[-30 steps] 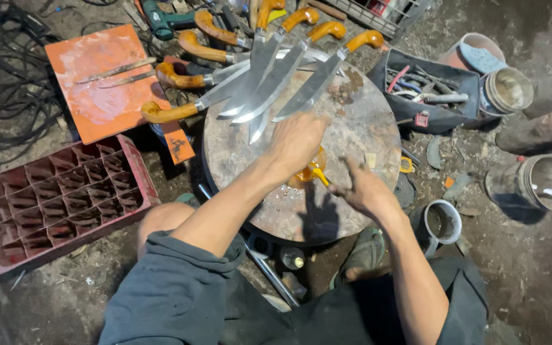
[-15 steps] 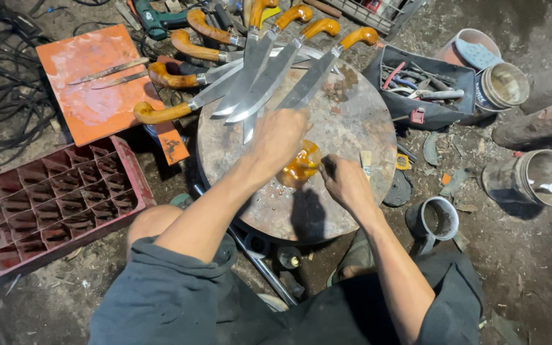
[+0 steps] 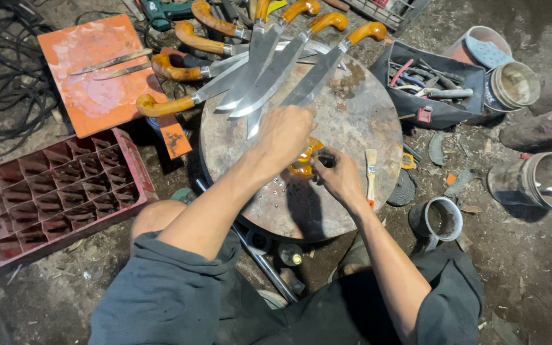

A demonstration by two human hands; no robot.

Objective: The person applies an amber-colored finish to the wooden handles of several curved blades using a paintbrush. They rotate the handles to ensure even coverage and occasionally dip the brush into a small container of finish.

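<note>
My left hand [image 3: 285, 131] is closed over a knife on the round metal tabletop [image 3: 359, 121]. The knife's orange wooden handle [image 3: 303, 167] sticks out below my palm. My right hand [image 3: 337, 179] meets it from the right, fingers pinched on the handle's end around a small dark piece [image 3: 326, 160]. Several finished knives [image 3: 257, 57] with curved orange handles lie fanned across the table's far side, just beyond my left hand. A small paintbrush [image 3: 370, 176] lies on the table right of my right hand.
A red compartment crate [image 3: 52, 191] sits on the ground at left, and behind it an orange board [image 3: 91, 76] carries two bare blades. A black tool tray [image 3: 439, 96], buckets [image 3: 512, 83] [image 3: 544, 182] and a metal cup [image 3: 439, 217] stand right. Black cables [image 3: 1, 70] lie far left.
My right hand has moved left onto the knife handle, uncovering the paintbrush. My left hand stays on the knife, shifted slightly toward the fanned blades.
</note>
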